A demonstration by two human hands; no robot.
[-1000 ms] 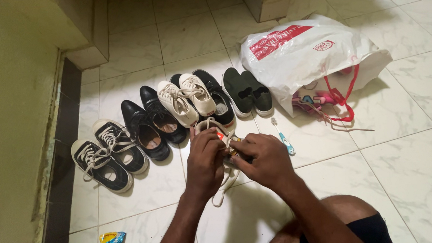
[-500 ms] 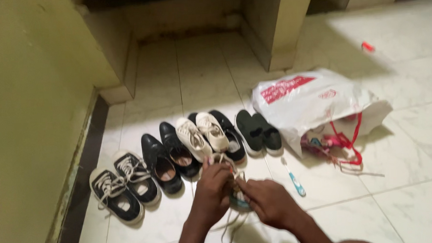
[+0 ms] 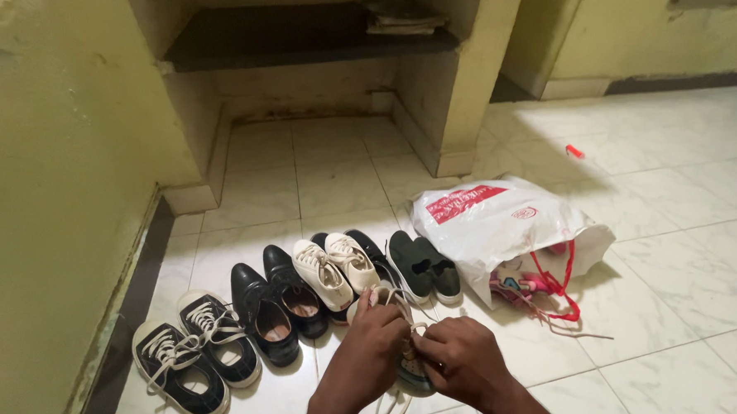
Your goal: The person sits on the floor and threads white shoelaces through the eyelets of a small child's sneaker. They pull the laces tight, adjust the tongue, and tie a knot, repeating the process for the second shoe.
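Both hands low at the front, on one shoe (image 3: 410, 364) sitting on the floor (image 3: 675, 218) just in front of the shoe row. Left hand (image 3: 366, 352) is closed round the shoe's top w/ a lace (image 3: 389, 295) looping out above the fingers; right hand (image 3: 462, 364) pinches lace near the eyelets, grip narrow, thumb and fingertips together. Loose lace ends (image 3: 383, 409) trail on the tile under the wrists. To do this bit well, I'd say: keep the left hand steadying the shoe so it can't roll, pull the lace w/ the right in short even tugs, and keep both ends about equal, else one runs short. Watch the trailing ends don't snag under the sole. Row behind: white sneakers (image 3: 336, 270), black dress shoes (image 3: 275, 306), black-and-white sneakers (image 3: 194, 355), dark slip-ons (image 3: 425, 267). White plastic bag (image 3: 493, 222) w/ red handles lies to the right, pink stuff spilling out.
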